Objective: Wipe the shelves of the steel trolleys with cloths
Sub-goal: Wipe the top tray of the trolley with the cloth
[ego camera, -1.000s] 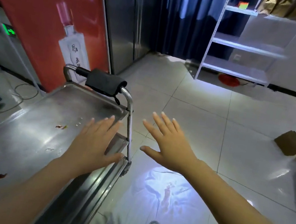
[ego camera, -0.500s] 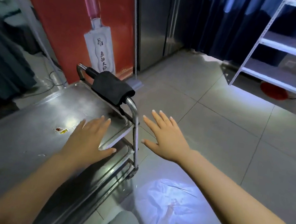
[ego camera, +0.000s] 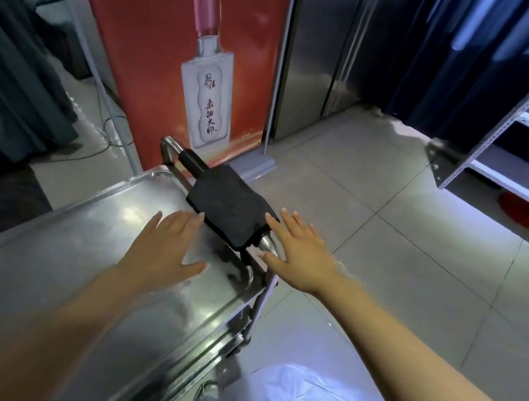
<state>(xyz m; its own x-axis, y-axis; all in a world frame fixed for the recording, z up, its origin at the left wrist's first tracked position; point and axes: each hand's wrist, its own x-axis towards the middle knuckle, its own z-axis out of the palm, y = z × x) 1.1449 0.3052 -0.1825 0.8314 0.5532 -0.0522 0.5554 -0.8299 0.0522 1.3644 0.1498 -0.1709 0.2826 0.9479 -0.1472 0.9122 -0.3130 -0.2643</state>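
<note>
A steel trolley point(ego camera: 37, 268) fills the lower left, its shiny top shelf running toward me. A dark grey cloth point(ego camera: 227, 205) hangs folded over the trolley's push handle point(ego camera: 171, 147) at the far end. My left hand point(ego camera: 165, 247) hovers flat, fingers straight, over the top shelf just short of the cloth. My right hand point(ego camera: 300, 251) is spread open at the cloth's right edge, fingertips close to it, above the handle's bend. Neither hand holds anything. A lower shelf edge point(ego camera: 220, 342) shows beneath the top one.
A red poster stand with a bottle picture point(ego camera: 188, 60) stands behind the trolley. Steel doors point(ego camera: 324, 54) and a dark blue curtain point(ego camera: 452, 56) lie beyond. A white shelving rack point(ego camera: 525, 144) is at right, a red item point(ego camera: 521, 210) under it. Tiled floor stretches right.
Both hands have moved forward toward the cloth on the handle; the right hand came left to its edge. The view has swung closer to the trolley's end.
</note>
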